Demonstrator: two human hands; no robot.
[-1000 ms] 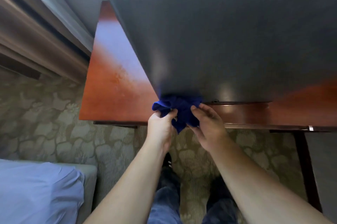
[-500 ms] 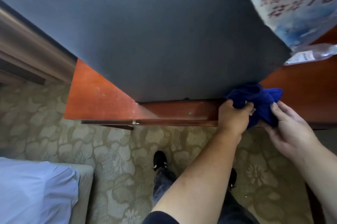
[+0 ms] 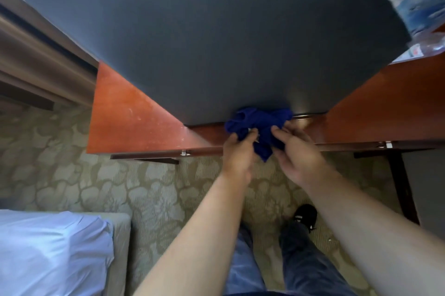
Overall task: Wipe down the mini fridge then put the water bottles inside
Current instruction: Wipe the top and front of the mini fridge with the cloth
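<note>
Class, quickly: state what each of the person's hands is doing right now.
Left hand: closed on the blue cloth.
Right hand: fingers pinching the same blue cloth, by the mini fridge's lower edge.

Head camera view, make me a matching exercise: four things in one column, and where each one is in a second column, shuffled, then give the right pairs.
Column one:
1. blue cloth
2. mini fridge
3. water bottle
4. bed sheet

Column two:
A. lower left corner of the view
B. standing on the wooden desk, filling the upper middle
C. lying on the desk at the far right edge, beside the fridge
D. bunched between the left hand and right hand, at the fridge's lower front edge

Pairs: 1-D, 2-B, 3-C, 4-A
</note>
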